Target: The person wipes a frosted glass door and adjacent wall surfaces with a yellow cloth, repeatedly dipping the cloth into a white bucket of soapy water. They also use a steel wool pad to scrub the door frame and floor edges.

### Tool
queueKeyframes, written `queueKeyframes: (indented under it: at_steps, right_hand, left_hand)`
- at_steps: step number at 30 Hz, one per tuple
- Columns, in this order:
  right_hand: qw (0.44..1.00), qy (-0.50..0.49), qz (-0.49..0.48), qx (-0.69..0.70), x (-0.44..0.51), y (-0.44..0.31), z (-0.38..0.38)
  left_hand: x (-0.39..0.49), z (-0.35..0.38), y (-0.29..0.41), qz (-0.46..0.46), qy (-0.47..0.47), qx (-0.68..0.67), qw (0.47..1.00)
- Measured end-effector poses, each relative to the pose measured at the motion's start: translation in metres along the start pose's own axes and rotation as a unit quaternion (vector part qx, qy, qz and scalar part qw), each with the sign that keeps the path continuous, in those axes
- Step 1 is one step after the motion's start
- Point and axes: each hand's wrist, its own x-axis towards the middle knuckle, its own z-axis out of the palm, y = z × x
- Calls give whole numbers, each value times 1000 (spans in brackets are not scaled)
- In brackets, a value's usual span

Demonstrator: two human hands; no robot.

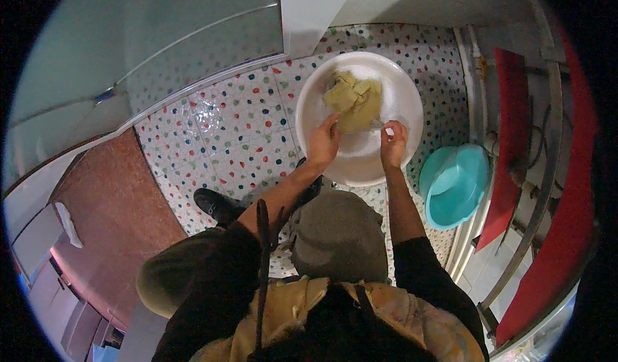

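Observation:
A crumpled yellow cloth (359, 98) lies in a round white basin (357, 166) on the floor, its folds bunched toward the far side. My left hand (324, 142) pinches the cloth's near left edge. At the near right corner, the curled fingers of my right hand (394, 142) grip a thin greyish end that seems to belong to the same cloth. A small bright white spot shows between those fingers; I cannot tell what it is. The cloth's near edge runs fairly straight from one hand to the other.
A turquoise plastic basin (456, 188) sits tilted to the right, beside white pipes (475, 86) and a metal frame with red panels (512, 135). Speckled tile floor (236, 140) surrounds the white basin. A glass panel (203, 28) stands at upper left, above a reddish-brown surface (116, 207).

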Motion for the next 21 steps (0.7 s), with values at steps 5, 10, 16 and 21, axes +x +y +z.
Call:
queueKeyframes:
  at_steps: [5,10,16,21]
  right_hand:
    - [981,30,1,192,-5,16,6]
    - [963,-17,43,266,24,-10,-18]
    - [962,-230,108,-103,7,102,46]
    - [908,-277,-5,-313,-55,48,146]
  left_hand:
    - [4,-9,9,55,-40,63,996]
    - [7,-29,28,-30,-141,206,968]
    - [-5,12,-27,36,-256,345,902]
    - [-9,-14,-23,82,-334,361,867]
